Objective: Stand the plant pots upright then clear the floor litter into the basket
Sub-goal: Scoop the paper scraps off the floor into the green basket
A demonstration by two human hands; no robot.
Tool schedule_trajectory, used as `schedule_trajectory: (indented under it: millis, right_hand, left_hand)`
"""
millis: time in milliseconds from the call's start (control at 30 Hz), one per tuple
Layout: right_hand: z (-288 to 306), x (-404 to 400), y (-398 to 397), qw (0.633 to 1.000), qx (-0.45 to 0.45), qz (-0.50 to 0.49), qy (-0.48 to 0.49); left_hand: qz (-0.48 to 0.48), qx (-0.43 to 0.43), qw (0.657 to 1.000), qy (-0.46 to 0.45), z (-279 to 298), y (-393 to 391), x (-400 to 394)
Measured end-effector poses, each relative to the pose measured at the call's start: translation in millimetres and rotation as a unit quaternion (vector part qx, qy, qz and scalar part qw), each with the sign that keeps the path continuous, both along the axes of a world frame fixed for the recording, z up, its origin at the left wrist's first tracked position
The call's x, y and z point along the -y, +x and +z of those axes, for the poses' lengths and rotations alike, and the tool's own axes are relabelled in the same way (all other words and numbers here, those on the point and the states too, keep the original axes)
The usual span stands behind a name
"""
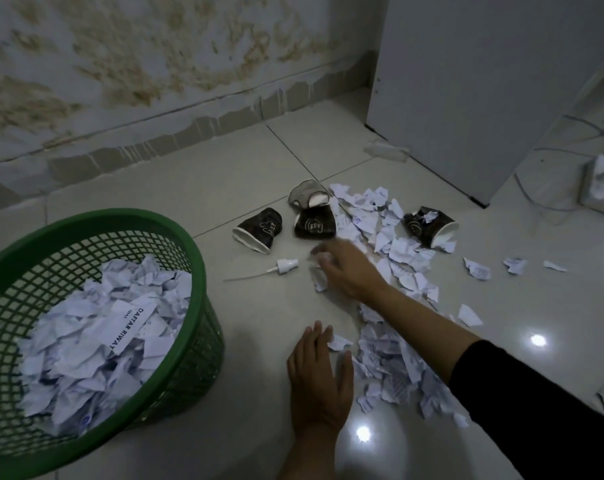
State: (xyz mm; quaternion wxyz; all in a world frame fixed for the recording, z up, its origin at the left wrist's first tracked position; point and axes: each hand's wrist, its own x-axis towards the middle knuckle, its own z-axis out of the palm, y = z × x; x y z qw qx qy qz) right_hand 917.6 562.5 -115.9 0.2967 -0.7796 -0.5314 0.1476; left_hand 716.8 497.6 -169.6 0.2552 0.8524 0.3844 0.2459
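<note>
A green mesh basket (176,237) stands on the floor at the left, about half full of torn white paper. More torn paper scraps (390,355) lie scattered across the tiles at centre and right. My left hand (319,379) lies flat on the floor with straight fingers, its thumb side against the edge of the scrap pile. My right hand (345,271), blurred, reaches forward and its bent fingers grip a few scraps just in front of the cups. No plant pots are in view.
Several dark paper cups lie tipped over: one (257,230) left, one (314,223) centre, one (428,225) right, plus a crushed one (307,195). A white spray nozzle (283,265) lies nearby. A white cabinet (466,98) and cabled box (601,181) stand behind.
</note>
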Motion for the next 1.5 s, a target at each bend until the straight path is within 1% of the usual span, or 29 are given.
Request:
schedule_trajectory:
  millis: [33,67,100,200,267,300,367,400,433,467,567,633,667,733,800,833,867,933,967,1033,1067,1133,1167,1233,1333,1400,1500]
  right_hand:
    - [-8.1,11.3,0.8,0.997,0.029,0.053,-0.041]
    - [-12.9,21.2,2.0,0.994,0.059,0.076,-0.056]
    - [-13.4,31.4,4.2,0.993,0.078,0.068,-0.051]
    - [-1.8,56.7,17.2,0.997,0.060,-0.030,0.031]
    - [2.1,64.3,37.0,0.988,0.085,-0.098,0.089]
    - [1.5,66.1,48.5,0.984,0.102,-0.129,0.076]
    - [-6.2,71.4,65.3,0.982,0.090,-0.160,-0.037]
    - [-12.1,76.1,68.3,0.982,0.065,-0.155,-0.089]
    - [-18.5,82.5,68.8,0.982,0.042,-0.143,-0.115]
    - [-24.8,90.4,65.5,0.985,0.027,-0.129,-0.115]
    - [-29.6,115.0,40.8,0.992,0.000,-0.104,-0.069]
    - [-25.4,132.7,22.5,0.995,-0.005,-0.087,-0.045]
    - [-22.2,142.0,15.3,0.996,-0.002,-0.089,-0.017]
    - [-12.8,164.7,6.1,0.989,0.005,-0.131,0.064]
    - [-5.5,189.6,4.2,0.970,0.027,-0.197,0.137]
    - [-5.5,200.3,6.3,0.960,0.034,-0.232,0.154]
    - [-7.3,210.3,9.8,0.951,0.037,-0.266,0.151]
    - [-17.6,225.5,16.6,0.949,0.014,-0.302,0.088]
    - [-26.1,229.9,19.3,0.956,0.002,-0.289,0.044]
    - [-41.0,231.2,19.4,0.972,0.004,-0.232,-0.039]
    - [-44.8,228.8,16.0,0.975,0.010,-0.212,-0.066]
    - [-45.3,221.1,2.6,0.979,0.013,-0.191,-0.073]
    - [-44.2,217.4,-5.2,0.981,0.005,-0.185,-0.055]
    - [-44.3,212.7,-21.4,0.982,-0.039,-0.183,0.012]
    - [-40.1,205.8,-42.1,0.960,-0.133,-0.211,0.131]
    - [-33.6,199.8,-52.8,0.950,-0.175,-0.202,0.159]
    - [-30.9,194.6,-60.7,0.950,-0.195,-0.174,0.171]
  left_hand:
    - [0.001,0.004,1.000,0.002,-1.2,0.5,0.2]
    - [0.001,0.006,1.000,0.003,-2.1,0.2,0.1]
    - [0.002,0.007,1.000,0.003,-2.2,-0.2,-0.1]
    - [0.003,0.014,1.000,-0.012,0.7,-0.1,-1.2]
    - [0.003,0.013,1.000,-0.020,3.4,0.7,-1.6]
    - [0.003,0.011,1.000,-0.021,3.8,0.7,-1.6]
    - [0.008,0.010,1.000,-0.025,5.0,1.3,-2.0]
    - [0.011,0.009,0.999,-0.029,6.0,1.7,-1.9]
    - [0.015,0.010,0.999,-0.036,7.8,2.9,-1.4]
    - [0.020,0.012,0.999,-0.044,9.5,3.9,-0.8]
    - [0.038,0.010,0.998,-0.055,12.5,6.8,0.7]
    - [0.028,-0.002,0.999,-0.046,11.9,8.5,4.8]
    - [0.021,-0.007,0.999,-0.046,11.4,10.0,7.5]
    - [0.011,-0.004,0.998,-0.062,12.5,15.0,16.4]
    - [0.004,0.012,0.996,-0.086,16.1,21.4,25.0]
    - [-0.006,0.018,0.995,-0.095,17.3,24.2,27.6]
    - [-0.023,0.020,0.995,-0.100,17.8,27.0,30.4]
    - [-0.057,0.013,0.993,-0.099,16.3,30.8,35.9]
    - [-0.064,0.009,0.993,-0.098,15.0,32.9,38.1]
    - [-0.060,0.009,0.993,-0.104,14.9,38.1,41.2]
    - [-0.058,0.012,0.992,-0.109,15.3,41.3,42.5]
    - [-0.060,0.023,0.991,-0.115,16.3,47.6,45.4]
    - [-0.059,0.030,0.991,-0.117,16.5,49.9,46.6]
    - [-0.045,0.044,0.990,-0.124,16.2,54.4,48.6]
    - [-0.037,0.050,0.992,-0.111,16.4,60.3,50.2]
    - [-0.039,0.058,0.991,-0.113,17.4,64.0,50.9]
    - [-0.029,0.075,0.986,-0.146,18.3,68.2,50.2]
